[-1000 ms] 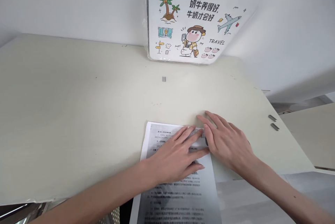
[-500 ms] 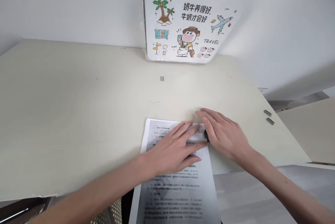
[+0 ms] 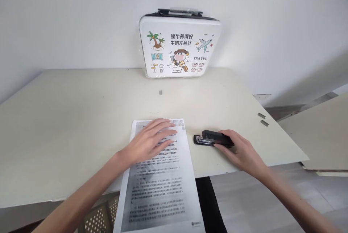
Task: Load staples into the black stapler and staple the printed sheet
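Printed sheets of paper [image 3: 160,189] lie at the table's front edge and hang over it. My left hand [image 3: 149,140] rests flat on their upper part, fingers spread, holding nothing. Several staples show at the paper's top right corner. Just right of the sheets, my right hand [image 3: 236,149] grips the rear of a black stapler [image 3: 217,137], thumb on the near side and fingers behind. The stapler's front end points left toward the paper, a small gap apart from it.
A white case [image 3: 179,48] with cartoon prints stands against the wall at the back of the pale table [image 3: 81,117]. One small staple strip [image 3: 160,92] lies in front of it. Two more strips [image 3: 263,119] lie near the right edge.
My right hand has moved away from the paper's corner to the right, with the stapler now in full view. My left hand has shifted slightly left. The camera view has tilted up.
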Demonstrator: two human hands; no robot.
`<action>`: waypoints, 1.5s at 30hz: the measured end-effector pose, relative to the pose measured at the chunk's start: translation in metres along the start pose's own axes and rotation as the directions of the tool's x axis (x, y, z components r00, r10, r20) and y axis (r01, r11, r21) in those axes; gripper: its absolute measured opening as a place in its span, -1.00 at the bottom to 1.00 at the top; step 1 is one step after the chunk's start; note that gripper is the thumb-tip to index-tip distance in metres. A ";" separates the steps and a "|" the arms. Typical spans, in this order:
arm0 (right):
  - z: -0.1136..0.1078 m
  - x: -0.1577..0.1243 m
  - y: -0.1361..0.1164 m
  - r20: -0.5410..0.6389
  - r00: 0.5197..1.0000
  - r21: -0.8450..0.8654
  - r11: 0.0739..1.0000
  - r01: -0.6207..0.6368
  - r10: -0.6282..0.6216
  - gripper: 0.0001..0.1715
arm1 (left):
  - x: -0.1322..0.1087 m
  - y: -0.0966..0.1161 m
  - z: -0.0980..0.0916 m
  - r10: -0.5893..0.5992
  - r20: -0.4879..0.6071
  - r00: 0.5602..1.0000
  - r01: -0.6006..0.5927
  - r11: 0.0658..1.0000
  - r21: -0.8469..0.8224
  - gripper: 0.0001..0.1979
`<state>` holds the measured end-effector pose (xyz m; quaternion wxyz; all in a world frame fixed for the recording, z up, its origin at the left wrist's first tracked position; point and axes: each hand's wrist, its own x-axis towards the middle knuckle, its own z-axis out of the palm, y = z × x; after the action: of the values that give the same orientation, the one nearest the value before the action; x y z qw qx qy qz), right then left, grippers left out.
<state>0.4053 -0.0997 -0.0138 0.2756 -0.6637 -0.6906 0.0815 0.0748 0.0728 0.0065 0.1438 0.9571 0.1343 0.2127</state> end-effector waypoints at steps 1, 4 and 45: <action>0.001 -0.003 0.003 -0.009 0.998 0.052 0.997 -0.056 0.056 -0.70 | -0.007 -0.001 -0.008 -0.037 -0.005 0.999 0.037 0.999 0.026 -0.68; 0.002 -0.007 0.009 -0.031 0.979 0.214 0.958 -0.189 0.200 -0.62 | -0.041 0.002 -0.031 -0.160 0.010 0.987 0.159 0.983 0.091 -0.66; -0.001 0.006 0.017 -0.297 0.807 0.558 0.779 -0.287 0.510 -0.51 | 0.130 -0.027 0.063 -0.407 -0.059 0.912 0.371 0.877 -0.307 -0.47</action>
<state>0.4205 -0.0922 -0.0197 0.5551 -0.7071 -0.4073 0.1612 0.2115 0.1251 -0.0092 0.3133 0.8644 0.3000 0.2544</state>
